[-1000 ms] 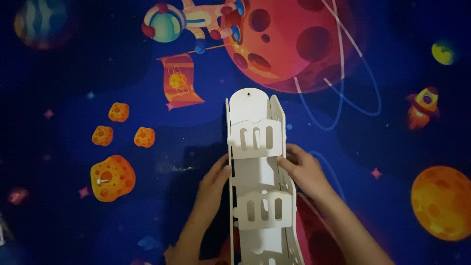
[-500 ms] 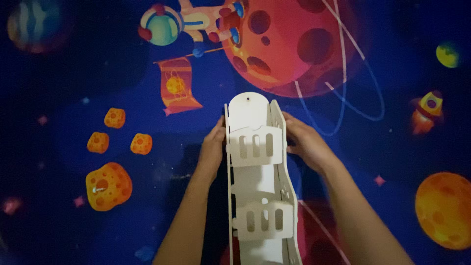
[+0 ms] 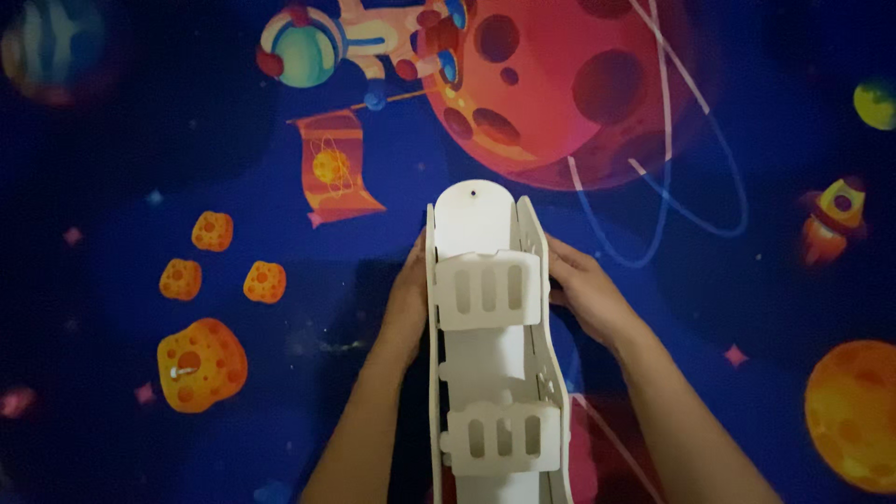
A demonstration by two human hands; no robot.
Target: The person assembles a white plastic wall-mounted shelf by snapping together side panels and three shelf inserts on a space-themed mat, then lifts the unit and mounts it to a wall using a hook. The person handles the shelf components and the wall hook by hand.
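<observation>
My left hand (image 3: 408,301) and right hand (image 3: 586,297) clasp the side panels of the white slotted rack (image 3: 492,345) lying mid-scene on the space-print mat (image 3: 140,187), which looks light, stiff and somewhat fragile.

One white shelf rack (image 3: 490,373) lies on one space-print play mat (image 3: 140,140). The rack has two slotted shelf fronts (image 3: 487,291), each with three slots, and two side panels. Two hands are on it, the left hand (image 3: 408,303) and the right hand (image 3: 586,297).
</observation>
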